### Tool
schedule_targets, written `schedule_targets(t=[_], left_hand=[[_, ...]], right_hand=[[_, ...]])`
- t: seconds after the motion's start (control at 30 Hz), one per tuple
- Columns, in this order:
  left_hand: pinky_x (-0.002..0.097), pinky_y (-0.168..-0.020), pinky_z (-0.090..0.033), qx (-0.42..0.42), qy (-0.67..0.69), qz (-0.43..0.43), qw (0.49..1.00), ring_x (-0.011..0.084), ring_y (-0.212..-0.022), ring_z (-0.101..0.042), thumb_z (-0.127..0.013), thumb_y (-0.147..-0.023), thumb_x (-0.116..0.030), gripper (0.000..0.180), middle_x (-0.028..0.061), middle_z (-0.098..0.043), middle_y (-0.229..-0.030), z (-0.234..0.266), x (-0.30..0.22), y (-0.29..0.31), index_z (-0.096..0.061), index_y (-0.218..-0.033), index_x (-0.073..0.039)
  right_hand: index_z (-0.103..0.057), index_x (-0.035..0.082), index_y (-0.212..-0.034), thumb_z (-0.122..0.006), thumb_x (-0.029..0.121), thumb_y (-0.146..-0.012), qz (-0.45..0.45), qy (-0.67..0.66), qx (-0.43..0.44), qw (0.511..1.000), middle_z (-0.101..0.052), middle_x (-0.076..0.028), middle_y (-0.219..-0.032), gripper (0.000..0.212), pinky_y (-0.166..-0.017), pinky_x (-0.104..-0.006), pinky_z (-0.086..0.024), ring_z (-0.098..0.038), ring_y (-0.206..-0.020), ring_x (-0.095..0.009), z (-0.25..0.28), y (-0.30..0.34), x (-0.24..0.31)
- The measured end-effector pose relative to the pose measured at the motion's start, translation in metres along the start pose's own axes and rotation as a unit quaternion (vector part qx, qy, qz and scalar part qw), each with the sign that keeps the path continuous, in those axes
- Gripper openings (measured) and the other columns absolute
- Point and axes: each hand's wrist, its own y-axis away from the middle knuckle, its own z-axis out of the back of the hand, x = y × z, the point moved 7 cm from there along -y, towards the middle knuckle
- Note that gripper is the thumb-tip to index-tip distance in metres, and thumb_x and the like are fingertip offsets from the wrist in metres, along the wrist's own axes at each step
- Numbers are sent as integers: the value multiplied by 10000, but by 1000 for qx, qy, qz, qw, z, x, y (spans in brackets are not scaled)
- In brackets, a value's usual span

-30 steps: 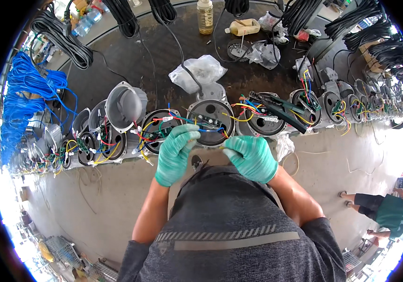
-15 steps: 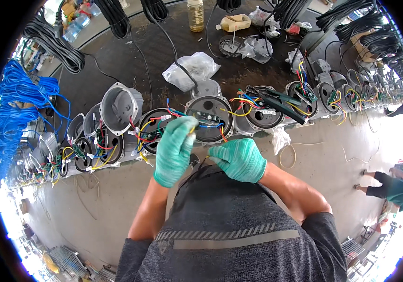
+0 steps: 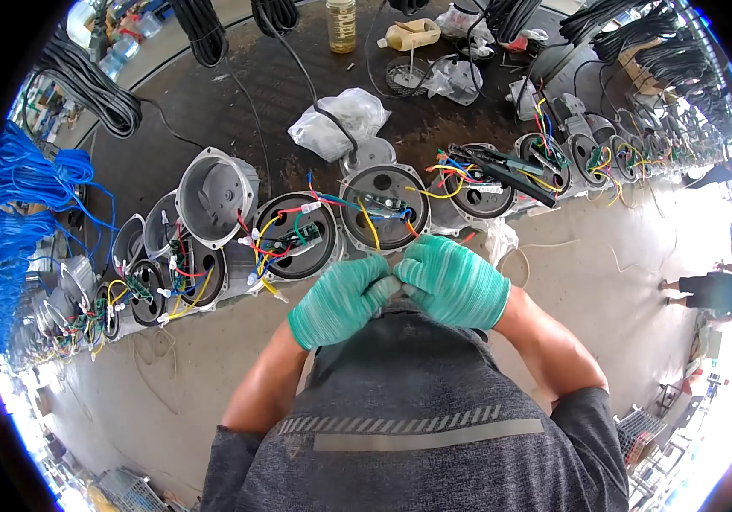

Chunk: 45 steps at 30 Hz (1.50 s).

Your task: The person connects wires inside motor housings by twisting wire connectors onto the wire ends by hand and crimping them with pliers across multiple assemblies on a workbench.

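Observation:
Both my hands wear green-and-white striped gloves and meet at the fingertips, in front of a round grey motor housing (image 3: 351, 224). My left hand (image 3: 340, 299) is closed, thumb and fingers pinched. My right hand (image 3: 454, 282) is closed too, its fingers curled against the left fingertips. What they grip is hidden by the gloves. From the housing a yellow wire (image 3: 372, 226) runs down toward my left hand and a red wire (image 3: 412, 228) toward my right. A short red wire end (image 3: 468, 237) shows just above my right hand. A small circuit board (image 3: 383, 203) lies inside the housing.
To the left stands another wired housing (image 3: 332, 247); to the right, pliers with dark handles (image 3: 507, 175) lie across a third. A clear plastic bag (image 3: 340, 124), bottle (image 3: 341, 26), black cable coils (image 3: 93, 85) and blue wire bundles (image 3: 20, 188) surround them. A person (image 3: 716, 292) is at far right.
My left hand has come down from the housing to meet my right hand, which shifted slightly up and right. The yellow wire below the circuit board now shows. The view has shifted a little.

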Motion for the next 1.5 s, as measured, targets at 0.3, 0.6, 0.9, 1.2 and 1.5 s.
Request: schedule_targets(t=[0.3,0.6,0.9,1.2,1.5], left_hand=[[266,-674,-558,179,194,17,964,122,-804,-699,-534,-1123,-221,289,53,-728,-954,-26,-5,0,-654,-1289,-17],[269,-669,-548,149,288,-4,946,124,-772,-681,-498,-1141,-375,422,58,-728,-954,-37,-7,-6,-652,-1247,3],[290,-792,-538,-148,230,-66,960,97,-878,-629,-633,-1098,-297,355,28,-673,-1034,-22,-11,2,-581,-1345,-47],[370,-1112,-482,-184,150,-98,967,210,-1318,-619,-570,-1120,-263,460,123,-663,-1449,-22,-53,-28,-555,-1510,-19],[365,-1131,-464,-223,241,-115,938,228,-1313,-618,-537,-1125,-371,566,147,-655,-1441,-20,-65,-26,-509,-1552,0]], right_hand=[[-721,40,-1088,-718,161,-948,-30,-255,232,938,-705,-179,-989,186,-849,-451,-551,-668,-948,-409,7,-14,-13],[-739,67,-1086,-747,174,-950,-47,-255,261,930,-721,-144,-978,173,-796,-435,-562,-707,-889,-342,19,-19,-28],[-715,55,-1093,-695,99,-933,2,-156,2,988,-695,-158,-920,167,-759,-450,-558,-702,-856,-385,50,-11,-11],[-717,44,-1114,-755,115,-954,-137,-292,-137,937,-713,-147,-832,178,-660,-351,-545,-691,-698,-226,26,5,-46],[-734,60,-1176,-715,157,-1021,-100,-310,-121,938,-729,-85,-825,184,-661,-330,-548,-681,-689,-171,31,0,-51]])
